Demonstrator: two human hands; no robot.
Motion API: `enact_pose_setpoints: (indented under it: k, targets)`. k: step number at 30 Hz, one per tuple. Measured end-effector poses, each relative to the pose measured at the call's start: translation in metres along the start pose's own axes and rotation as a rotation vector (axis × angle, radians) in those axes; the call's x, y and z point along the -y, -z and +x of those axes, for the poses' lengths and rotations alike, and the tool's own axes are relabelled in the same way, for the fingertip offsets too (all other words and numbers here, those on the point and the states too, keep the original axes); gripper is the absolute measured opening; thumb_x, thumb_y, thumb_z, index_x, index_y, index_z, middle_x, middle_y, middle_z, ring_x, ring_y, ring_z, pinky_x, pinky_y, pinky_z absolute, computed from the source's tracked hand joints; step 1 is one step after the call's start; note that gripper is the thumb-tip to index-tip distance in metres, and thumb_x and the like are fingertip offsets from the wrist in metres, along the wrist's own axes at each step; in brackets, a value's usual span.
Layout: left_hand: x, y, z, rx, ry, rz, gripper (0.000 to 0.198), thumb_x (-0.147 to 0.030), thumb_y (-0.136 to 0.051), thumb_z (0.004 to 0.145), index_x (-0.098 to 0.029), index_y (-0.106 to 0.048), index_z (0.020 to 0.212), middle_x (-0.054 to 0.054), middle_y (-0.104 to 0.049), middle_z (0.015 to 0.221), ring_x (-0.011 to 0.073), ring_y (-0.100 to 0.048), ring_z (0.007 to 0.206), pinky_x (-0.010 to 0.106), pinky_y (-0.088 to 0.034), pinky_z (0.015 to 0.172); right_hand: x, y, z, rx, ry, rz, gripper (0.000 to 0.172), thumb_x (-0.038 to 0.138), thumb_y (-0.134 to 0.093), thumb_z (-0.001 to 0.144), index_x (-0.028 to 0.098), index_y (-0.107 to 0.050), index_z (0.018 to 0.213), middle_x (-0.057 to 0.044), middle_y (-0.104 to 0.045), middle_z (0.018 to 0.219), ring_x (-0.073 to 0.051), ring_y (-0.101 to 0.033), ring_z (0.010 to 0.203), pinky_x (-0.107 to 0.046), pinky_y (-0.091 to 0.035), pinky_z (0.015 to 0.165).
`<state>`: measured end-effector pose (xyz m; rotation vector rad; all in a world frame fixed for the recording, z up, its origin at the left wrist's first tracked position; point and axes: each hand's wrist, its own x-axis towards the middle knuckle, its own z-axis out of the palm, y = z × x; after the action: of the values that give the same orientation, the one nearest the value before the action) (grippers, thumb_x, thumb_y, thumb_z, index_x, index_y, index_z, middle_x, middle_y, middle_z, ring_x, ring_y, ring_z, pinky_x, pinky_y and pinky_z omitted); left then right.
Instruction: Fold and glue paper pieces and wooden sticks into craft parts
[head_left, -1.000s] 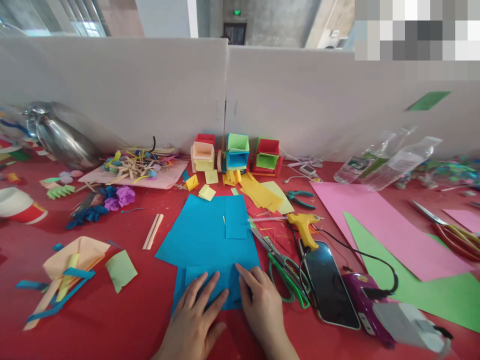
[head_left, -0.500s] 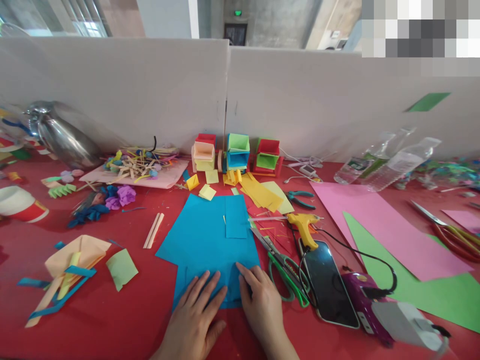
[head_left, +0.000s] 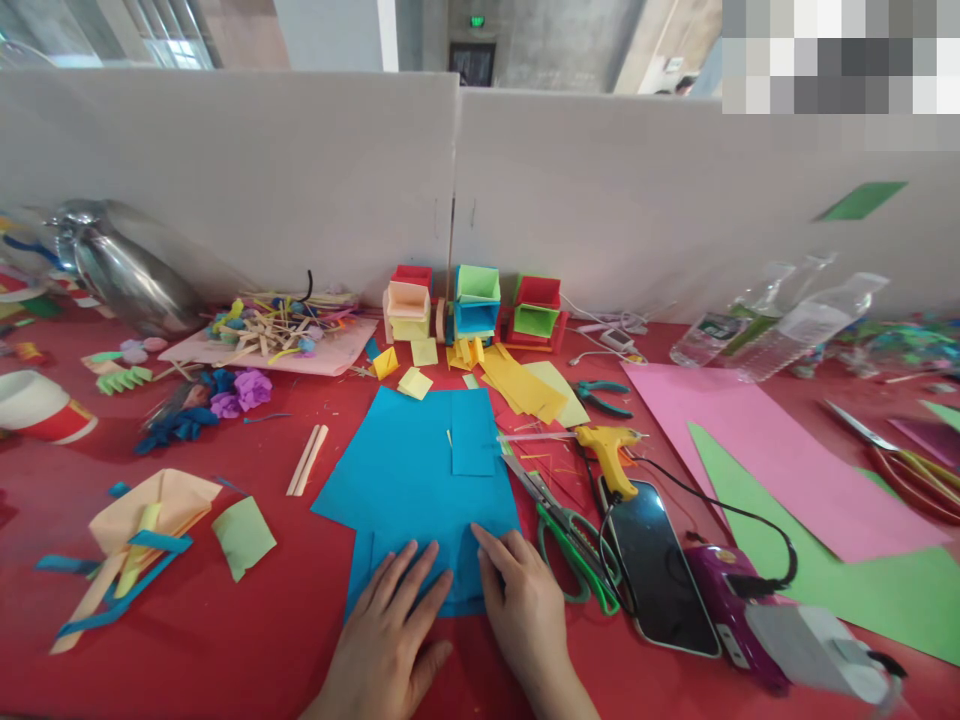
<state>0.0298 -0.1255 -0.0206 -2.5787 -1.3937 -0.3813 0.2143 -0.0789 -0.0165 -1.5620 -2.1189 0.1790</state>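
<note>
Blue paper (head_left: 420, 440) lies in front of me, with a smaller blue rectangle (head_left: 472, 440) on its upper right part. My left hand (head_left: 397, 610) rests palm down on the lower blue paper, fingers spread flat. My right hand (head_left: 521, 600) touches the same paper's right side. Its index finger is stretched forward, the other fingers are partly bent, and I see nothing held in it. Beside that hand lie green-handled scissors (head_left: 574, 555). The paper under both palms is partly hidden.
Right of the scissors are a yellow glue gun (head_left: 609, 455) with its cord, a phone (head_left: 660, 570) and a purple power block (head_left: 731, 600). Pliers (head_left: 602, 397) lie farther back. Small paper boxes (head_left: 476, 300) stand against the white partition (head_left: 225, 170). A paper cup (head_left: 45, 407) lies left.
Both hands stay in nearly the same place on the blue paper. At the far right edge, a green paper corner now shows by the pink piece, which looks darker.
</note>
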Motion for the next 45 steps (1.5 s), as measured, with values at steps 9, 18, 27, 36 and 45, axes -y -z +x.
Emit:
enact_pose_setpoints:
  k: [9,18,27,36,45]
  targets:
    - [-0.0005,0.0017,0.0016,0.010,0.015,-0.010,0.053,-0.040,-0.045,0.086,-0.024,-0.036,0.135,0.004,-0.037,0.141,0.0252,-0.036,0.126,0.036,-0.042,0.092,0.0002,0.0001,0.0017,0.012,-0.005,0.011,0.031,0.021,-0.039,0.089,0.020,-0.062,0.110,-0.005,-0.058,0.075,-0.018,-0.057,0.072,-0.027,-0.045,0.064]
    - [-0.0008,0.0036,0.0022,0.023,0.017,0.007,0.053,-0.042,-0.043,0.086,-0.024,-0.036,0.135,0.004,-0.037,0.141,0.0246,-0.036,0.125,0.035,-0.042,0.092,0.0021,0.0023,0.0019,0.000,-0.004,-0.001,0.031,0.020,-0.039,0.088,0.019,-0.063,0.108,-0.005,-0.059,0.075,-0.017,-0.058,0.072,-0.026,-0.046,0.064]
    - [-0.0019,0.0026,0.0004,0.025,0.021,0.000,0.054,-0.040,-0.044,0.086,-0.024,-0.034,0.136,0.003,-0.035,0.142,0.0250,-0.035,0.126,0.036,-0.042,0.093,0.0035,0.0030,0.0027,-0.013,-0.002,-0.017,0.032,0.021,-0.038,0.089,0.020,-0.063,0.108,-0.005,-0.060,0.075,-0.017,-0.058,0.072,-0.025,-0.045,0.065]
    - [-0.0064,0.0026,0.0030,0.008,0.026,0.037,0.058,-0.031,-0.048,0.085,-0.035,-0.026,0.138,0.005,-0.035,0.142,0.0285,-0.035,0.125,0.040,-0.041,0.091,0.0027,0.0015,0.0021,-0.014,-0.005,-0.035,0.031,0.020,-0.039,0.088,0.020,-0.063,0.108,-0.005,-0.060,0.075,-0.017,-0.058,0.069,-0.025,-0.045,0.063]
    - [-0.0095,0.0024,0.0004,-0.008,-0.024,0.026,0.069,-0.051,-0.049,0.078,-0.024,-0.028,0.139,0.011,-0.036,0.141,0.0342,-0.031,0.126,0.046,-0.029,0.096,0.0028,0.0008,0.0023,-0.033,0.008,-0.064,0.032,0.021,-0.039,0.088,0.020,-0.064,0.107,-0.005,-0.059,0.073,-0.017,-0.058,0.067,-0.026,-0.046,0.061]
